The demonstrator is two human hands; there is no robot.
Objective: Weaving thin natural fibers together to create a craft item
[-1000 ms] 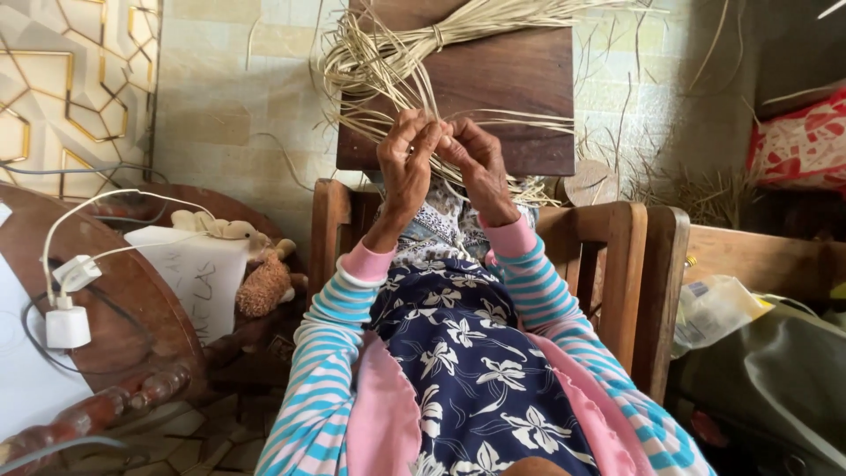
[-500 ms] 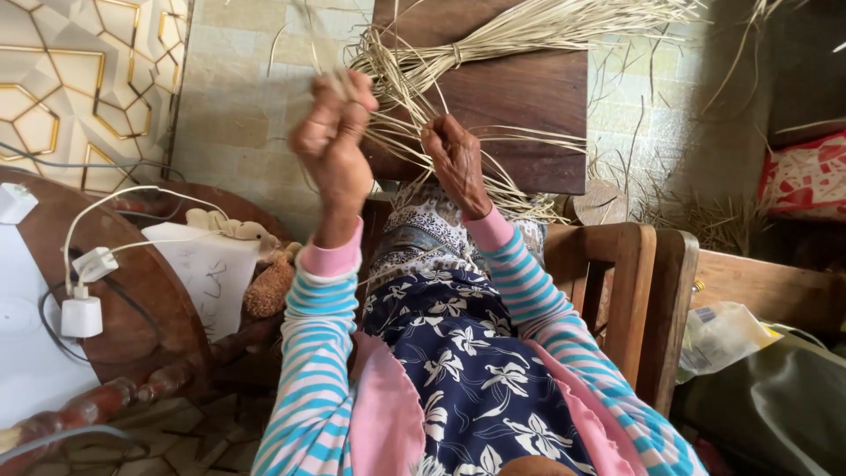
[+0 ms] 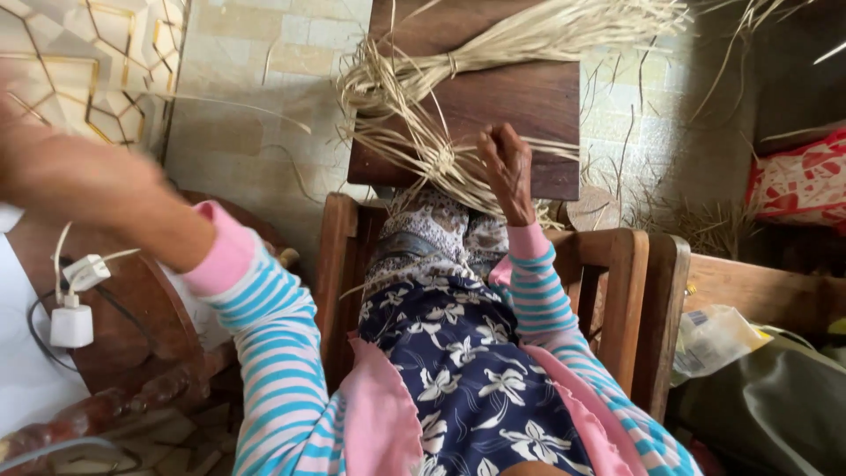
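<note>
A bundle of pale dried straw strips point(image 3: 493, 44) lies tied across a dark wooden board point(image 3: 520, 101) in front of my knees. Some strips cross in a small woven knot point(image 3: 438, 163). My right hand point(image 3: 508, 163) is closed on strips next to that knot, at the board's near edge. My left hand point(image 3: 44, 167) is flung out to the far left, raised and badly blurred. One thin loose strand point(image 3: 238, 110) stretches from the bundle towards it. Whether the left fingers hold that strand is hidden by the blur.
I sit on a wooden chair point(image 3: 621, 264). At the left is a round wooden table point(image 3: 132, 300) with a white charger and cable point(image 3: 72, 324). At the right are a red patterned bag point(image 3: 797, 181), a plastic packet point(image 3: 714, 339) and a dark green bag point(image 3: 780, 405). Loose straw litters the tiled floor.
My left hand rose from the knot and swept far out to the left, drawing a strand with it. The right hand stayed at the knot on the board.
</note>
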